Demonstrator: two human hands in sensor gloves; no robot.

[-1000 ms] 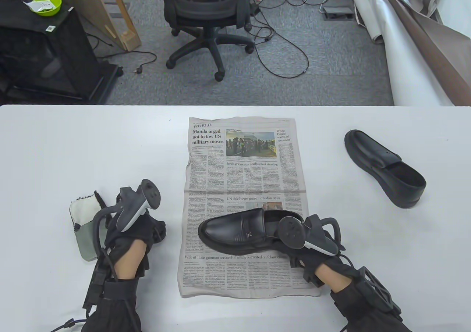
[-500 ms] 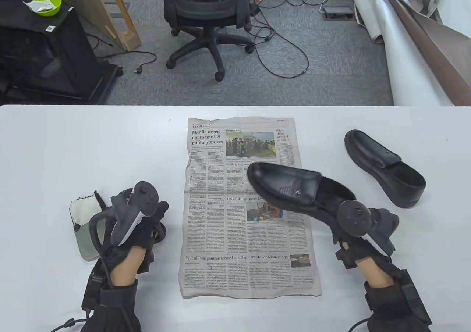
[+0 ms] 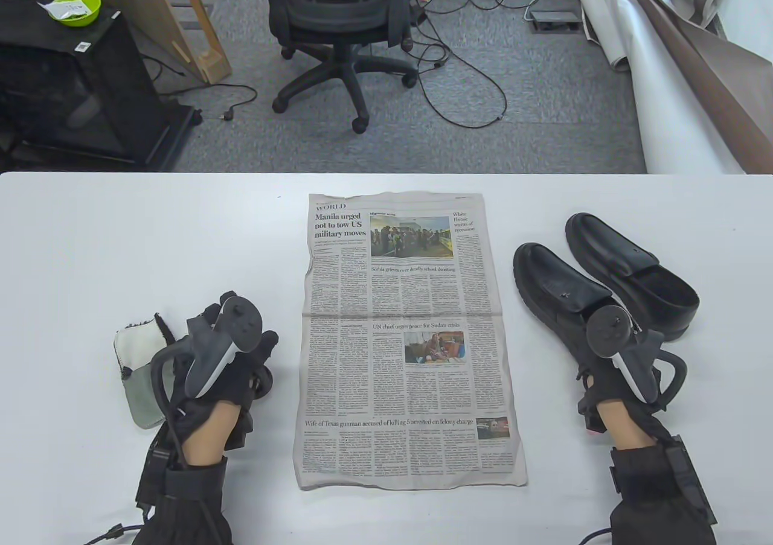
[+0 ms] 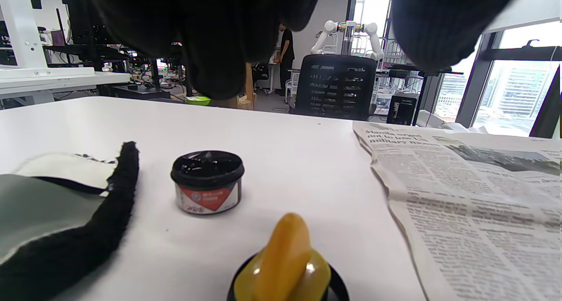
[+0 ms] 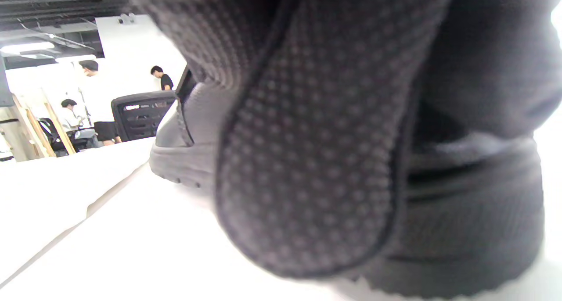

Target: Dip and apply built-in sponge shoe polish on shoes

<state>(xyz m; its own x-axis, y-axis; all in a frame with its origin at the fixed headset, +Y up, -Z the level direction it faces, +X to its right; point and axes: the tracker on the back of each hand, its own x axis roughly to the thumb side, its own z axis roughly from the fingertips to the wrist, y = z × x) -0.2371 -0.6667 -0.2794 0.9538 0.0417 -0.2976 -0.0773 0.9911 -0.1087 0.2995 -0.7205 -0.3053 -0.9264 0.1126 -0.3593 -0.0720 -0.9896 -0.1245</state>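
A black loafer (image 3: pixel 552 285) lies on the white table right of the newspaper (image 3: pixel 404 340), beside a second black loafer (image 3: pixel 631 267). My right hand (image 3: pixel 595 367) grips the first loafer at its heel; in the right wrist view a gloved finger (image 5: pixel 307 160) presses on the shoe (image 5: pixel 180 152). My left hand (image 3: pixel 241 352) hovers empty over the polish things, fingers (image 4: pixel 210 51) spread. Below it stand the open polish jar (image 4: pixel 207 182) and the upturned lid with its yellow sponge (image 4: pixel 285 261). The jar is hidden in the table view.
A grey, white and black cloth (image 3: pixel 136 367) lies left of my left hand and also shows in the left wrist view (image 4: pixel 52 213). The table's far edge (image 3: pixel 386 174) faces an office chair (image 3: pixel 338 20) on the floor.
My right hand has lifted the loafer off the newspaper, carried it right and set it down beside the other loafer. My left hand has barely moved.
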